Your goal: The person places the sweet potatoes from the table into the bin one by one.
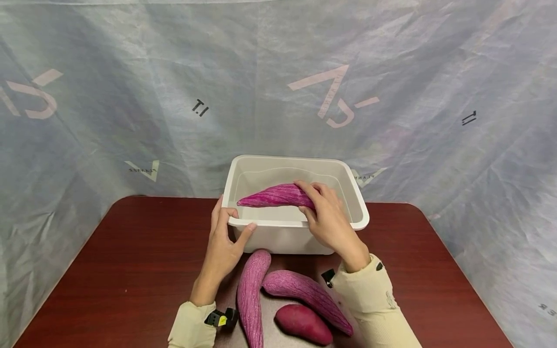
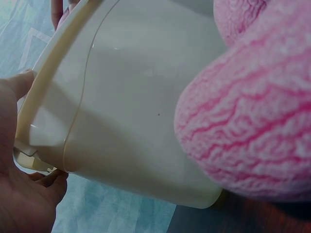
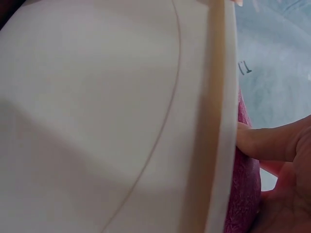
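Note:
A white plastic bin point(image 1: 287, 237) stands on the table. In the head view my left hand point(image 1: 223, 249) grips its near left corner; the left wrist view shows the thumb and fingers point(image 2: 57, 189) on either side of the rim. My right hand point(image 1: 328, 220) holds a long purple streaked vegetable point(image 1: 276, 195) by its thick end, over the bin's opening, its tapered tip pointing left. Below the bin lie two long, curved, pinkish-purple wrinkled vegetables, one upright in view point(image 1: 251, 299) and one slanting point(image 1: 309, 292). A smooth purple sweet potato point(image 1: 303, 324) lies beside them.
The dark red-brown table point(image 1: 143, 261) extends to both sides of the bin. A grey-blue printed cloth point(image 1: 261, 96) hangs behind and around it. Black wrist devices point(image 1: 222, 318) are strapped over the cream sleeves.

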`<action>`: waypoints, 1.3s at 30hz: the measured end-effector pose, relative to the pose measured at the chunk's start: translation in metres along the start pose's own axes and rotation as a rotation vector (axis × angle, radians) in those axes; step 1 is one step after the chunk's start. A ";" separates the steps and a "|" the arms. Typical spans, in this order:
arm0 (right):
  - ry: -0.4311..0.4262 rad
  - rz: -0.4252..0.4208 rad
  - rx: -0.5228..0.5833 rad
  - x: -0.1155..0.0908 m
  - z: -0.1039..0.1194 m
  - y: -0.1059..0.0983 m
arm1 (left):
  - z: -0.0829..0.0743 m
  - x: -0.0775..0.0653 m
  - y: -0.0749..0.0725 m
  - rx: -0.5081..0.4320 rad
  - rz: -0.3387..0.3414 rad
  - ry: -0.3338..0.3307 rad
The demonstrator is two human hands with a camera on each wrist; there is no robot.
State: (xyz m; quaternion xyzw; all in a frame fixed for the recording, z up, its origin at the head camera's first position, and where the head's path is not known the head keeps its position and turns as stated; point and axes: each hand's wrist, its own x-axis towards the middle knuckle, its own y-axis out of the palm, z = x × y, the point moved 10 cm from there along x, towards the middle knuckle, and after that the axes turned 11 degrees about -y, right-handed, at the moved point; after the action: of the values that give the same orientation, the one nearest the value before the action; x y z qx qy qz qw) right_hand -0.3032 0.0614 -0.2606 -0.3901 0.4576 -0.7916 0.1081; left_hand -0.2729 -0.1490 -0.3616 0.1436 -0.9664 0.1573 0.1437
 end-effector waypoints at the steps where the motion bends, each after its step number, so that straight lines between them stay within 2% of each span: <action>1: 0.003 -0.002 0.001 0.000 -0.001 0.000 | 0.000 0.000 0.000 0.001 0.001 0.001; 8: 0.027 0.001 0.016 0.000 -0.008 0.006 | -0.004 0.002 0.001 -0.007 0.004 0.011; 21: 0.064 0.025 0.048 -0.003 -0.018 0.018 | 0.000 0.002 0.002 -0.006 0.008 -0.003; 39: 0.101 0.111 0.082 -0.002 -0.021 0.027 | 0.002 0.001 0.000 -0.002 -0.002 0.007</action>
State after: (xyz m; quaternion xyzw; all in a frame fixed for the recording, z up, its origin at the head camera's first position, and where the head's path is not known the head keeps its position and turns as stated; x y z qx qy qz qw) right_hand -0.3220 0.0604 -0.2891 -0.3190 0.4505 -0.8213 0.1443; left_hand -0.2746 -0.1498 -0.3628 0.1439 -0.9659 0.1569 0.1474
